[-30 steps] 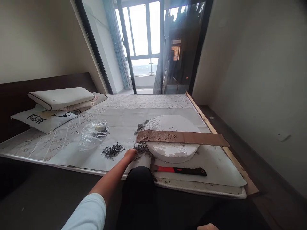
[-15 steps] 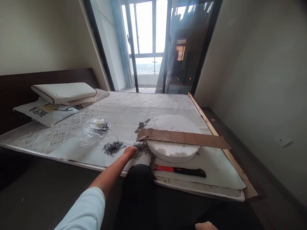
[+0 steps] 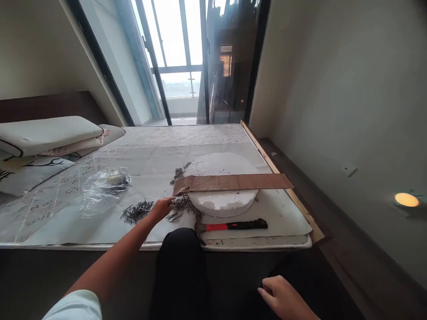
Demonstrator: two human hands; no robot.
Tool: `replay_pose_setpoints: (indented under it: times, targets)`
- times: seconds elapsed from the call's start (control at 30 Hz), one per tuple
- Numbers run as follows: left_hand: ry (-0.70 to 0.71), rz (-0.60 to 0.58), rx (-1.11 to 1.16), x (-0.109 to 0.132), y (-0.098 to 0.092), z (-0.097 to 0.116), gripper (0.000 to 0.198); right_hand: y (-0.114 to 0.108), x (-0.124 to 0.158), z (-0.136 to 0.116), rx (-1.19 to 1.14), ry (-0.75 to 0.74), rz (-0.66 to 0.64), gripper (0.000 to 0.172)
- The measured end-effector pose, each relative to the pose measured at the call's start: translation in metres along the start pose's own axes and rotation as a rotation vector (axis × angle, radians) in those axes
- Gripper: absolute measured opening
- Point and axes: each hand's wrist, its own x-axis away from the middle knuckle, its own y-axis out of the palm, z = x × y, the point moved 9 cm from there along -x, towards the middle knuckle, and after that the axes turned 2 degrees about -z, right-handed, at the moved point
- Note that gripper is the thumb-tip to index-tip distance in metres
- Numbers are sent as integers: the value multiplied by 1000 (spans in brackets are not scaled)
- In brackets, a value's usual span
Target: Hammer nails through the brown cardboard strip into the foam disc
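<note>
My left hand (image 3: 162, 207) reaches out over the bed, its fingertips at a grey heap of small nails (image 3: 183, 203) beside a round white foam disc (image 3: 223, 201). Whether the fingers pinch a nail I cannot tell. A long brown perforated strip (image 3: 233, 182) lies across the disc. A second pile of dark nails (image 3: 136, 211) lies just left of the hand. A hammer (image 3: 233, 226) with a red and black handle rests in front of the disc. My right hand (image 3: 283, 298) hangs low over my dark trousers, fingers loosely apart and holding nothing.
White paper (image 3: 100, 222) covers the mattress. A crumpled clear plastic bag (image 3: 105, 184) lies to the left, pillows (image 3: 46, 133) at the far left. A wooden slat (image 3: 267, 155) runs along the bed's right edge by the wall. A glass door (image 3: 176, 58) stands beyond.
The view has swung right and down. My left hand stays at the grey nail heap, and my right hand has come further into view at the bottom.
</note>
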Motion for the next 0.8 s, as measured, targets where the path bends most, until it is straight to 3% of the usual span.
replay_pose_setpoints:
  times: [0.1, 0.2, 0.23, 0.3, 0.4, 0.5, 0.63, 0.8]
  targets:
    - [-60, 72, 321, -2, -13, 23, 36, -35, -24, -6, 33, -55, 120, 25]
    - [-74, 99, 698, -6, -8, 66, 40, -75, -68, -14, 204, -94, 268, 10]
    - [-72, 97, 789, -7, -4, 83, 41, -83, -84, -16, 304, -100, 275, 17]
    - [-63, 72, 909, -8, 5, 114, 44, -87, -114, -18, 442, -105, 208, 34]
    - [-58, 55, 998, -6, 15, 141, 49, -86, -136, -21, 468, -150, 157, 34]
    - [-90, 71, 988, -1, 16, 137, 54, -82, -141, -21, 480, -173, 147, 35]
    - [-145, 129, 923, 6, 8, 108, 57, -78, -146, -20, 473, -163, 97, 41]
    - [-204, 187, 1017, 6, -5, 88, 50, -81, -147, -31, 441, -135, 25, 30]
